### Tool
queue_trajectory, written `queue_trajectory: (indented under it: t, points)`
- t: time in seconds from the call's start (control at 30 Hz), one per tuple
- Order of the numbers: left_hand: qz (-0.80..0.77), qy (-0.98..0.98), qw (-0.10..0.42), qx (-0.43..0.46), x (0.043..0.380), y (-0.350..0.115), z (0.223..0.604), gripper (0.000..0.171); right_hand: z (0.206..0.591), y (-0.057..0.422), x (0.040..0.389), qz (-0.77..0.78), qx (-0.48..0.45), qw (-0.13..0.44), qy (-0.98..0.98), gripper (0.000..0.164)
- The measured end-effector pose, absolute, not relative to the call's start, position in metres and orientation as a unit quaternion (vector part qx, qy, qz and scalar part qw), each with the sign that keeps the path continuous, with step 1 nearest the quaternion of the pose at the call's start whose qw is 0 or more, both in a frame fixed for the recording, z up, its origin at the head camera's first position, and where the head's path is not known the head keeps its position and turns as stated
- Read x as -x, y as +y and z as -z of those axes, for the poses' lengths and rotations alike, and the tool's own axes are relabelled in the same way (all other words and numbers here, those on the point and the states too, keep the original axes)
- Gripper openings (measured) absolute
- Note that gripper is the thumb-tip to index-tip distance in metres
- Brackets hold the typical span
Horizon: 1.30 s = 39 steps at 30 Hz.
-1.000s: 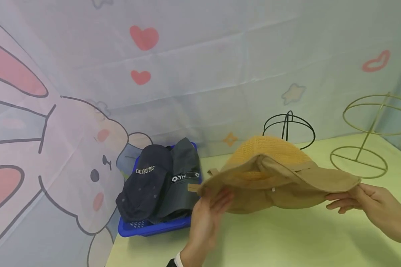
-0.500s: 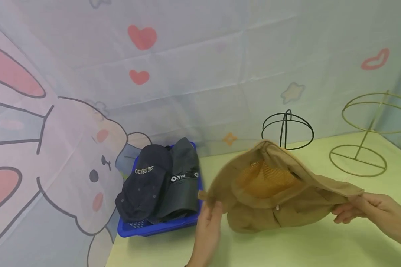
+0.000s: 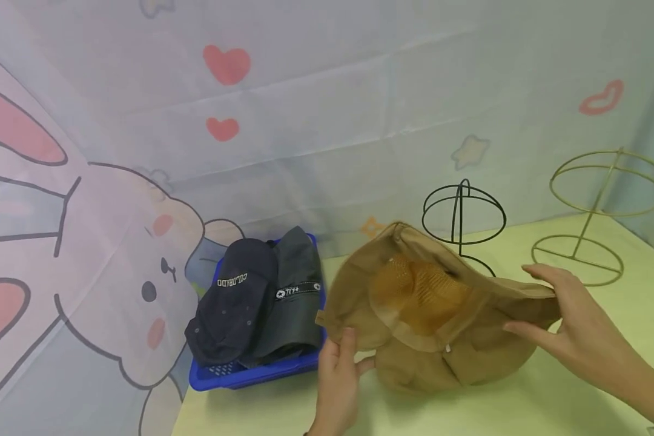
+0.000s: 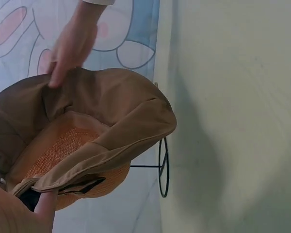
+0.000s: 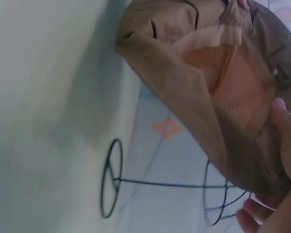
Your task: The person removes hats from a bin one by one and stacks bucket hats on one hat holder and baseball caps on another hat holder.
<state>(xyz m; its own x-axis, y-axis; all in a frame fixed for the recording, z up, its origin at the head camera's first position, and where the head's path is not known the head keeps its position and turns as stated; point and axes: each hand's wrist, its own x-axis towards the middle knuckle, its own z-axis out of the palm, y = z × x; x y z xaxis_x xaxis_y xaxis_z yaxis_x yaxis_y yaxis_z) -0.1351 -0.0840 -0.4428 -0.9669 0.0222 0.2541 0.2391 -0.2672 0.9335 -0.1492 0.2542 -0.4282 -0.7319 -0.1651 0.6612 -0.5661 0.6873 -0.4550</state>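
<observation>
The main risk we see lies in the uneven hold on the tan fabric hat with an orange mesh crown (image 3: 433, 312). Our left hand (image 3: 338, 381) pinches the near edge of its brim, fingers clamped on the cloth. Our right hand (image 3: 584, 332) has thumb and fingers apart, straddling the brim's other end; whether they press on it, we cannot tell. If that end slips, the soft brim could fold over the opening or swing down about our left hand. Since the hat is in front of the black wire hat stand (image 3: 460, 218) and slightly to its left, over the pale green worktop (image 3: 283, 412), a careless swing could also catch the stand's thin rings and tip it, as it looks light.

The hat's opening faces us, tilted upward, so its crown points away, towards the stand's side. Its long axis runs along the brim from hand to hand, crosswise in front of the stand and nearly level, with one brim peak rising to the stand's left.
</observation>
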Motion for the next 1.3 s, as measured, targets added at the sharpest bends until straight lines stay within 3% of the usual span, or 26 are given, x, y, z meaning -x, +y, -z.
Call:
queue_trajectory:
  t: [0.17, 0.3, 0.57, 0.73, 0.9, 1.03, 1.2, 1.23, 1.3]
  points:
    - [0.774, -0.615, 0.074, 0.131, 0.135, -0.089, 0.438, 0.038, 0.4, 0.23, 0.162, -0.282, -0.293, 0.43, -0.806, 0.065]
    - [0.76, -0.634, 0.074, 0.121, 0.135, -0.094, 0.438, 0.036, 0.394, 0.225, 0.17, -0.261, -0.325, 0.472, -0.777, 0.052]
    - [0.722, -0.684, 0.079, 0.069, 0.126, -0.114, 0.441, 0.035, 0.394, 0.261, 0.177, -0.289, -0.28, 0.456, -0.794, 0.058]
    - [0.719, -0.691, 0.042, 0.068, 0.123, -0.12, 0.44, 0.032, 0.391, 0.273, 0.177, -0.292, -0.264, 0.45, -0.802, 0.053]
    - [0.654, -0.754, -0.021, 0.061, 0.125, -0.124, 0.432, 0.029, 0.387, 0.269, 0.166, -0.336, -0.265, 0.402, -0.81, 0.018]
    - [0.517, -0.852, -0.07, 0.046, 0.121, -0.123, 0.418, 0.035, 0.374, 0.261, 0.159, -0.383, -0.263, 0.362, -0.808, 0.028]
    - [0.373, -0.925, 0.031, 0.068, 0.116, -0.111, 0.392, 0.081, 0.359, 0.252, 0.154, -0.392, -0.24, 0.351, -0.815, 0.028]
    - [0.368, -0.924, 0.064, 0.085, 0.116, -0.107, 0.387, 0.085, 0.357, 0.25, 0.154, -0.393, -0.236, 0.348, -0.817, 0.028]
    - [0.387, -0.905, 0.12, 0.129, 0.121, -0.1, 0.376, 0.074, 0.355, 0.247, 0.153, -0.398, -0.227, 0.337, -0.822, 0.027]
